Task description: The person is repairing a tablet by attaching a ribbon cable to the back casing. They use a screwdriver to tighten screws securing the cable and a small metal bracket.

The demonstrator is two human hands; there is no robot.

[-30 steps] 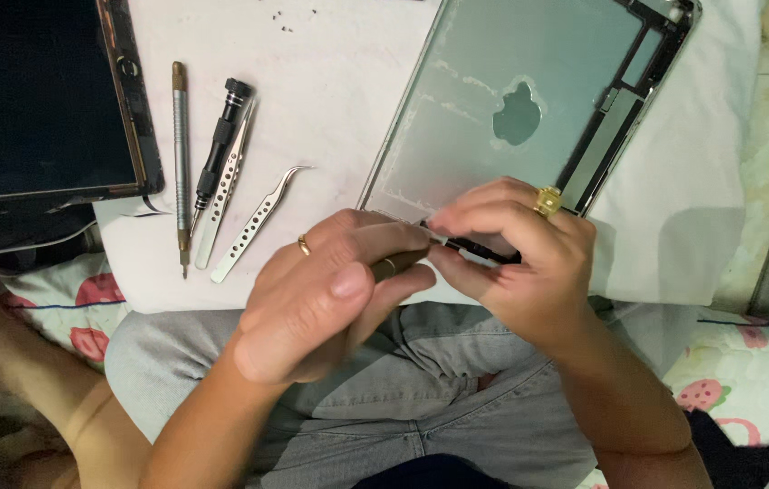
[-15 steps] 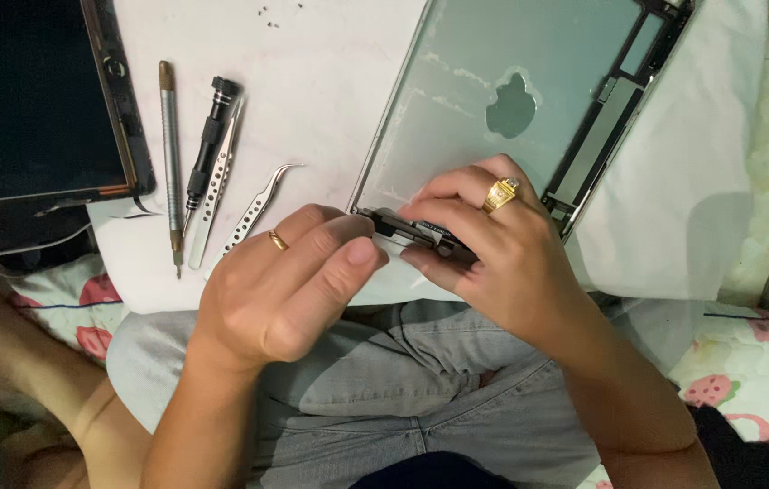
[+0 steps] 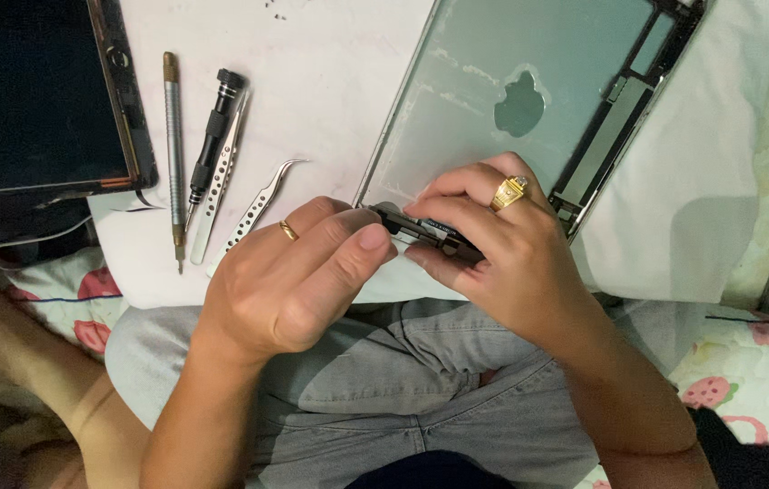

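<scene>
My left hand [image 3: 298, 272] and my right hand [image 3: 493, 240] meet at the near corner of an opened tablet back shell [image 3: 529, 81], silver-green inside, lying on a white cushion [image 3: 330, 81]. Both pinch a small dark elongated part [image 3: 425, 234] between thumbs and fingers, right at the shell's lower edge. Each hand wears a gold ring. My fingers hide most of the part, so its exact shape is unclear.
Left of my hands lie curved tweezers [image 3: 262, 204], straight tweezers [image 3: 220, 172], a black screwdriver [image 3: 212, 131] and a slim metal driver [image 3: 173, 145]. A detached dark tablet screen [image 3: 31, 100] sits at far left. Tiny screws [image 3: 271, 7] lie at the top. My grey-jeaned lap [image 3: 384, 380] is below.
Both hands shifted slightly up toward the shell's corner. The dark part, earlier held out to the right by my right hand, is now pinched between both hands.
</scene>
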